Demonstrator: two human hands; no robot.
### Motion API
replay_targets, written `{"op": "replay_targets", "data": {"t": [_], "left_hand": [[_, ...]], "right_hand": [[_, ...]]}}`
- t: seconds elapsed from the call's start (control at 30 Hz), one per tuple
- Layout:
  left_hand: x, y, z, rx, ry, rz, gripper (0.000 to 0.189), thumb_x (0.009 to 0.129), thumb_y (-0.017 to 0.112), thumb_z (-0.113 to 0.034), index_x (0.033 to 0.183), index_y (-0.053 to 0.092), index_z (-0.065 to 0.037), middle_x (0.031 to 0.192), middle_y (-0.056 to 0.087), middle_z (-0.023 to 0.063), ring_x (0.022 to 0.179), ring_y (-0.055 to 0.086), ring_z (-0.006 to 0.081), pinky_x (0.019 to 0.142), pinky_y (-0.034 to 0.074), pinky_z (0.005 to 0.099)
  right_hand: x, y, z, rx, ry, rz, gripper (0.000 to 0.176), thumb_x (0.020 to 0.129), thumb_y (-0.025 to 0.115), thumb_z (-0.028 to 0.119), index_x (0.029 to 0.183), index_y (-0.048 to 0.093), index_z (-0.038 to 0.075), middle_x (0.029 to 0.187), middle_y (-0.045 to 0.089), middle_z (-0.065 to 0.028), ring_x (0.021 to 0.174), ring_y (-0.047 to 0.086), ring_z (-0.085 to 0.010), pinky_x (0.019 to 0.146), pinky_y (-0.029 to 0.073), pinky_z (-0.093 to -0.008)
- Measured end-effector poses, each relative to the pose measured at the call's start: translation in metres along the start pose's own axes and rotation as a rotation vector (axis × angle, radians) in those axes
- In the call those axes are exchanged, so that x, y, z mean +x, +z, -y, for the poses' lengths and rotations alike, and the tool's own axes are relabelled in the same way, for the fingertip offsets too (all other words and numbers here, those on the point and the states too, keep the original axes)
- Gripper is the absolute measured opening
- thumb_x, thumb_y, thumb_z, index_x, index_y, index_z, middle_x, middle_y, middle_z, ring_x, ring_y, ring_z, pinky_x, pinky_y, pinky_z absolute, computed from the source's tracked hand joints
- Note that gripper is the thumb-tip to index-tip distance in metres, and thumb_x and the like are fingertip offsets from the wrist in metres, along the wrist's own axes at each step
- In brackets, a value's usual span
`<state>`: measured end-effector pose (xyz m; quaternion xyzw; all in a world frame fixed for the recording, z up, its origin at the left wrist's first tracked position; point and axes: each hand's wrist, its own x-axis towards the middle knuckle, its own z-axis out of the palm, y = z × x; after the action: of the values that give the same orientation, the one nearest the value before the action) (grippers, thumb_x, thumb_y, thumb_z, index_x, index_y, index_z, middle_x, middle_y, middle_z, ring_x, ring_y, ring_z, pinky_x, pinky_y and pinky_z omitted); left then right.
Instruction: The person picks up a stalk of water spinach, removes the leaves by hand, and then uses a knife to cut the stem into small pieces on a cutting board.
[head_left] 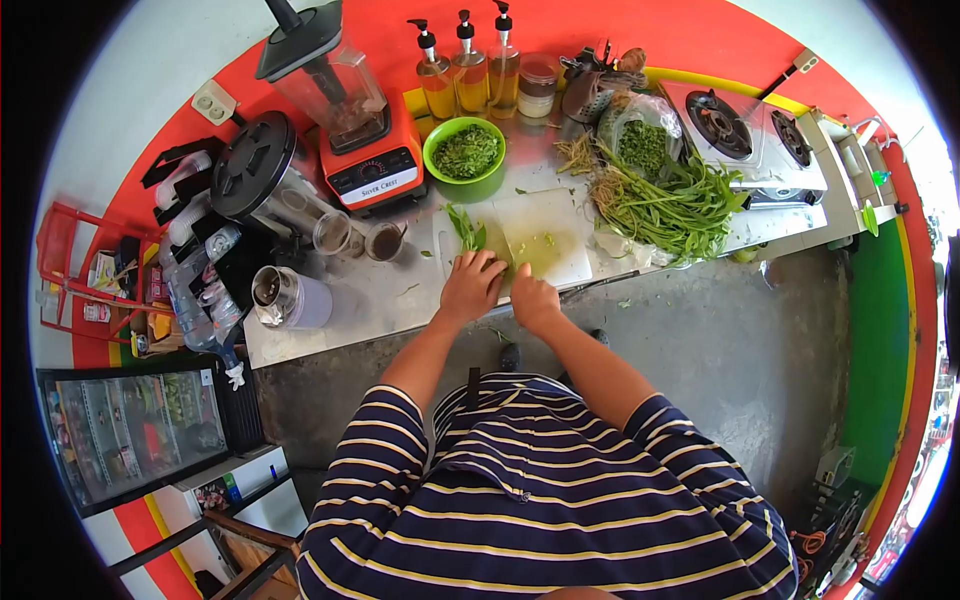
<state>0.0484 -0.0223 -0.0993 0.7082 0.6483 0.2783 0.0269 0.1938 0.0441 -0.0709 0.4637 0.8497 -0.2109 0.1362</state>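
My left hand (473,287) presses with bent fingers on the stems of a small bunch of green leaves (466,228), at the left part of the white cutting board (570,262). Close to its right, my right hand (535,300) is closed around the handle of a knife at the board's front edge; the blade (500,245) points away from me and is hard to make out. Small green bits lie on the board right of the blade. Behind the board stands a green bowl (482,188) of chopped greens.
A red blender (375,175), clear cups and a steel-topped container (298,298) stand left. Pump bottles (470,82) line the back. To the right lie a large bunch of leafy greens (670,210), a bag of chopped greens (643,145) and a gas stove (755,165).
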Motion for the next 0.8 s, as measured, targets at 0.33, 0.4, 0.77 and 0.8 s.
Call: {"op": "replay_targets", "data": {"t": [0.33, 0.4, 0.77, 0.8], "left_hand": [[0.001, -0.002, 0.002, -0.054, -0.056, 0.021, 0.025, 0.083, 0.069, -0.017, 0.107, 0.066, -0.013, 0.115, 0.056, 0.0074, 0.107, 0.050, 0.0321, 0.090, 0.041, 0.0445], [0.000, -0.003, 0.001, -0.047, -0.062, 0.013, 0.025, 0.082, 0.069, -0.017, 0.107, 0.066, -0.013, 0.114, 0.057, 0.0072, 0.107, 0.050, 0.0317, 0.090, 0.041, 0.0444], [0.000, -0.001, 0.002, -0.061, -0.065, -0.017, 0.025, 0.082, 0.069, -0.017, 0.106, 0.066, -0.012, 0.112, 0.057, 0.0073, 0.106, 0.050, 0.0311, 0.091, 0.041, 0.0436], [0.000, -0.001, 0.003, -0.054, -0.063, -0.017, 0.025, 0.082, 0.069, -0.018, 0.106, 0.066, -0.011, 0.112, 0.057, 0.0075, 0.106, 0.050, 0.0311, 0.091, 0.041, 0.0435]], "right_hand": [[-0.014, 0.006, 0.004, -0.023, 0.023, -0.002, 0.036, 0.087, 0.065, 0.011, 0.112, 0.043, -0.003, 0.099, 0.071, -0.0251, 0.097, 0.072, -0.0384, 0.081, 0.059, -0.0441], [-0.002, 0.002, 0.003, -0.015, 0.009, 0.008, 0.037, 0.087, 0.064, 0.011, 0.113, 0.043, -0.004, 0.100, 0.071, -0.0253, 0.097, 0.072, -0.0385, 0.081, 0.059, -0.0439], [-0.010, 0.011, 0.002, -0.076, 0.011, 0.010, 0.029, 0.092, 0.059, 0.014, 0.112, 0.046, -0.002, 0.099, 0.072, -0.0224, 0.095, 0.073, -0.0351, 0.078, 0.060, -0.0424], [-0.002, 0.007, 0.003, -0.051, 0.005, -0.006, 0.033, 0.090, 0.062, 0.012, 0.113, 0.044, -0.003, 0.100, 0.071, -0.0245, 0.095, 0.073, -0.0371, 0.078, 0.060, -0.0431]]}}
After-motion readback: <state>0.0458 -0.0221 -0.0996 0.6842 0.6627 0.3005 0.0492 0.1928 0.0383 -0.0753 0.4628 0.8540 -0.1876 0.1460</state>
